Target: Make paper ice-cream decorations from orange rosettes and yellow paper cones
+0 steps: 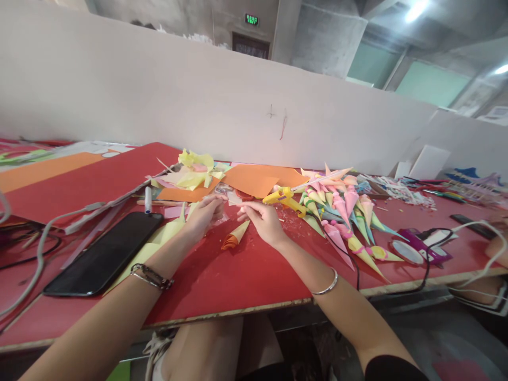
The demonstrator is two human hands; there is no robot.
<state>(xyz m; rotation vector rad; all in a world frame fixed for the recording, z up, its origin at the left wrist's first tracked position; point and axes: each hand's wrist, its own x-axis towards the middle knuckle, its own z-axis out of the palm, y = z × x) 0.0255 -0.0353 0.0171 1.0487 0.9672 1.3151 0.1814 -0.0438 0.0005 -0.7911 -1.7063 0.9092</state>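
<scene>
Over the red tabletop, my left hand (207,214) is closed in a pinch, fingertips pointing towards the middle. Facing it, my right hand (262,218) pinches thumb against fingers. Whatever either hand holds is too small to make out. Just below and between them lies a small paper cone (238,235), pale yellow with an orange rolled end. Right of my right hand rests a yellow glue gun (282,198). Beside my left hand are pale yellow paper pieces (169,230). Behind the hands spreads orange paper (254,179).
Many pastel paper cones (351,203) are heaped at the right. A black phone (105,254) and a marker (148,200) lie left. Red sheets (99,180) cover the far left. Black cord (357,270) hangs over the front edge. Another person's arm (498,248) shows far right.
</scene>
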